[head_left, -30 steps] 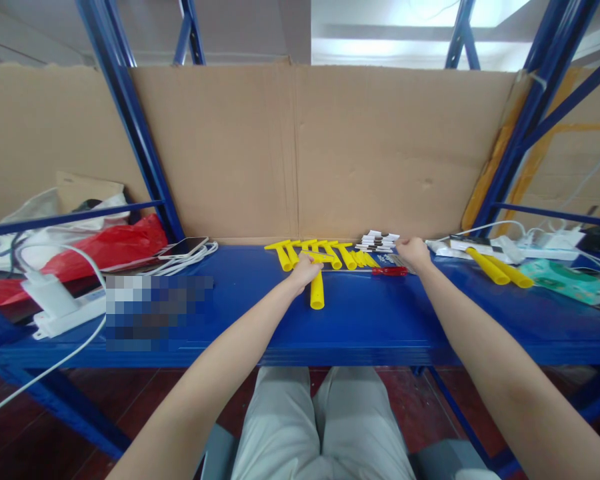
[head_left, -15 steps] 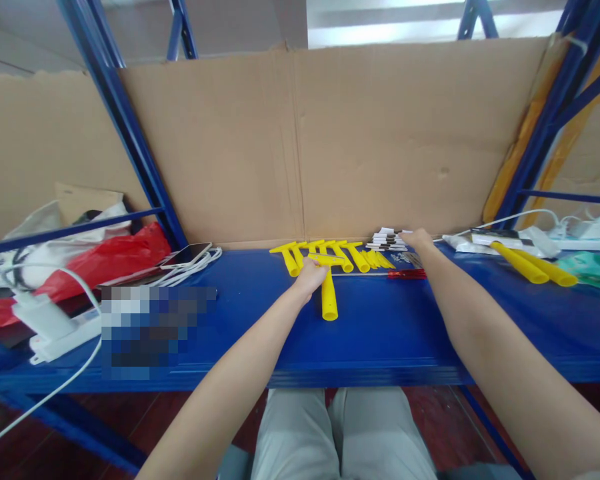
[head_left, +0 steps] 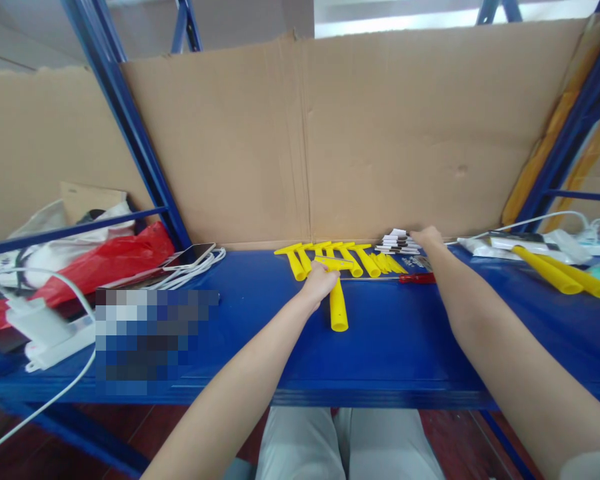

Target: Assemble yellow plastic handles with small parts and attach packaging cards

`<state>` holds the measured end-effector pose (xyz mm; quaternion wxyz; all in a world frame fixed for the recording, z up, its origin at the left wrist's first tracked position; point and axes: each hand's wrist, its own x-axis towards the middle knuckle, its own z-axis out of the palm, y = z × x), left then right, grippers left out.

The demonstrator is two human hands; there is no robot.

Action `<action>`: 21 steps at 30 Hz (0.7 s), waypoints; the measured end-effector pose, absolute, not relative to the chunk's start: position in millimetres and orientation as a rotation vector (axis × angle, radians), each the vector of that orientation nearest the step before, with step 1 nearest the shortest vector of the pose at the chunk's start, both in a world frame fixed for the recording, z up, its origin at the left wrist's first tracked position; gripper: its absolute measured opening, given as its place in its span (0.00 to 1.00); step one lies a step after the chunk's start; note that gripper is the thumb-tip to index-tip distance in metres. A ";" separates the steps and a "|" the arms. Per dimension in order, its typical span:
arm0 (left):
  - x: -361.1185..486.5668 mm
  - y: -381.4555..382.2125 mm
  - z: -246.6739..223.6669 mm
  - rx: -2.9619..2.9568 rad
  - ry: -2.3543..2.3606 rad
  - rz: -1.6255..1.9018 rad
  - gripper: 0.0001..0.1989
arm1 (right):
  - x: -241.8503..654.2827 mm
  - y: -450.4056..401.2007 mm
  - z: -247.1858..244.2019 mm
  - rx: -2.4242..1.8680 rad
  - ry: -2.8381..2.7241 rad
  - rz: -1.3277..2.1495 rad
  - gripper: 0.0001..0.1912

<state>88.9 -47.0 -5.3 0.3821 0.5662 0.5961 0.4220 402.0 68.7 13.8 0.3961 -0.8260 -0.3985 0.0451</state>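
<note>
My left hand [head_left: 323,283] is closed on the crosspiece of a yellow T-shaped plastic handle [head_left: 339,307], whose hollow round end points toward me. A thin metallic strip shows along the top of the crosspiece. My right hand [head_left: 429,237] is at the back of the shelf, by the right end of a stack of small white-and-black pieces [head_left: 397,242]; its fingertips are too small to make out. Behind the left hand lies a row of similar yellow T-shaped handles [head_left: 355,267]. Small flat yellow pieces [head_left: 387,263] lie beside them, and a screwdriver with a red handle [head_left: 416,278] lies in front.
On the left of the blue shelf [head_left: 250,333] are white cables [head_left: 195,267], a red bag [head_left: 110,263] and a white power strip [head_left: 63,343]. Two yellow tubes [head_left: 555,273] and plastic packets lie at the right. A cardboard sheet [head_left: 405,133] stands behind, between blue posts.
The view has shifted slightly. My left hand still grips the yellow handle, and my right hand stays beside the white-and-black stack.
</note>
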 end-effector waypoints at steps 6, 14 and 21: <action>89.0 -48.0 -4.2 1.436 1.519 1.087 0.13 | 394.6 62.4 19.1 -2.047 -0.955 0.108 0.18; 89.7 -49.0 -2.9 1.432 1.488 1.102 0.13 | 395.5 37.3 35.4 -1.850 -0.840 -0.045 0.17; 88.0 -50.0 2.9 1.552 1.501 1.060 0.11 | 384.6 16.7 46.0 -1.400 -0.690 -0.085 0.19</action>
